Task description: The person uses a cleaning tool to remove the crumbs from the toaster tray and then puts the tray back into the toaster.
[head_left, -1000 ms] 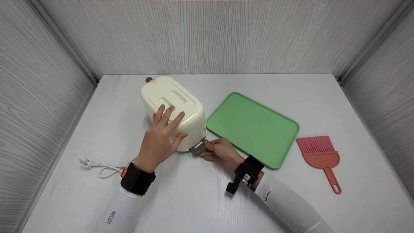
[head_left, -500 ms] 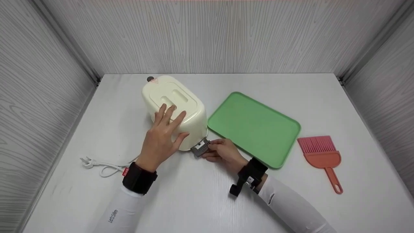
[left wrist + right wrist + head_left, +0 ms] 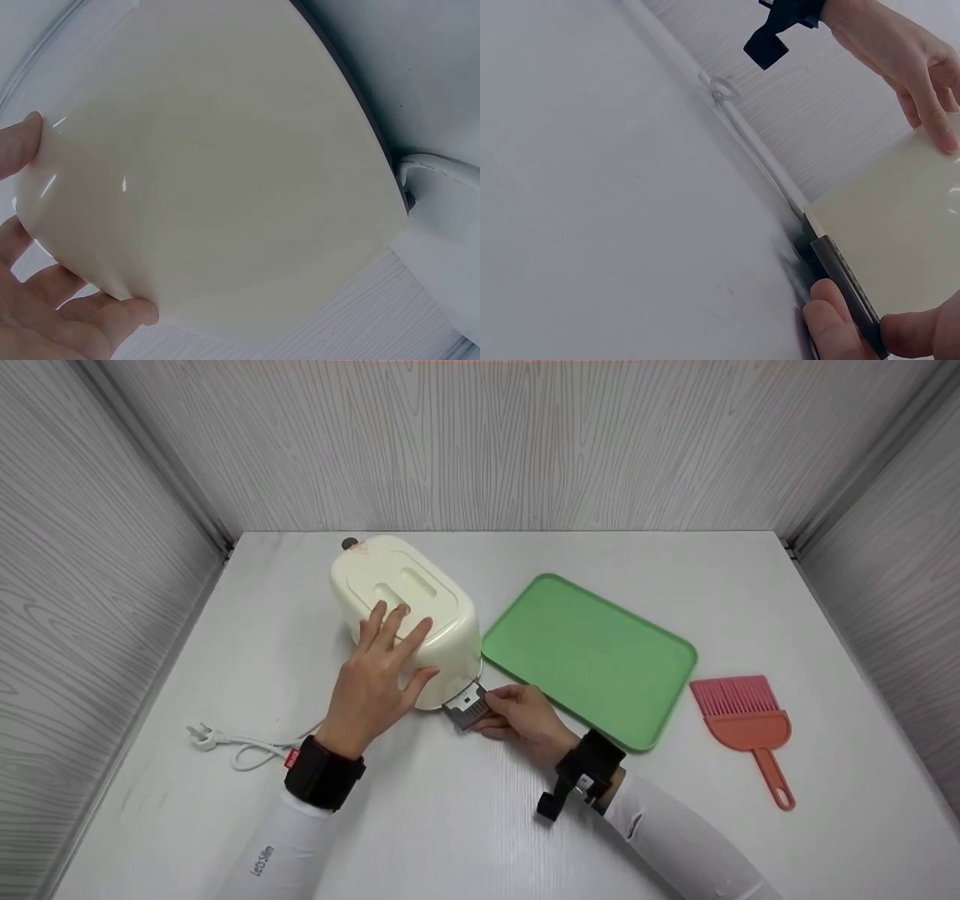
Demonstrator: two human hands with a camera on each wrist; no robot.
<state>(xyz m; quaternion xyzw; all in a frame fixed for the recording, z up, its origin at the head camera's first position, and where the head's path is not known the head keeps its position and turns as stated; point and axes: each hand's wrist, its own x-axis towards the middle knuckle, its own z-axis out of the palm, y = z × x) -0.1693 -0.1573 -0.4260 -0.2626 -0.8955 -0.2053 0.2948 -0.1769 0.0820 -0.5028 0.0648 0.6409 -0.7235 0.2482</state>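
Note:
A cream toaster (image 3: 409, 585) stands at the middle left, two long recesses in its top face. My left hand (image 3: 371, 682) rests on it, fingers spread over the top and thumb against the near end. The left wrist view shows the toaster's side (image 3: 225, 165) large, with fingertips along its edge. From the toaster's near bottom edge a dark grey crumb tray (image 3: 466, 706) sticks out; its inner part is hidden inside. My right hand (image 3: 529, 720) pinches the tray's outer side. In the right wrist view, thumb and fingers hold the crumb tray (image 3: 847, 292) from both faces.
A green tray (image 3: 592, 660) lies flat right of the toaster, its left corner close to it. Farther right lies a small orange brush (image 3: 746, 731) with pink bristles. The white power cord and plug (image 3: 206, 737) lie at the left. Grey wood-grain walls (image 3: 487, 442) enclose the table.
My right hand has drawn the crumb tray slightly farther out, toward the lower right, and a light patch on it shows more. My left hand stays on the toaster.

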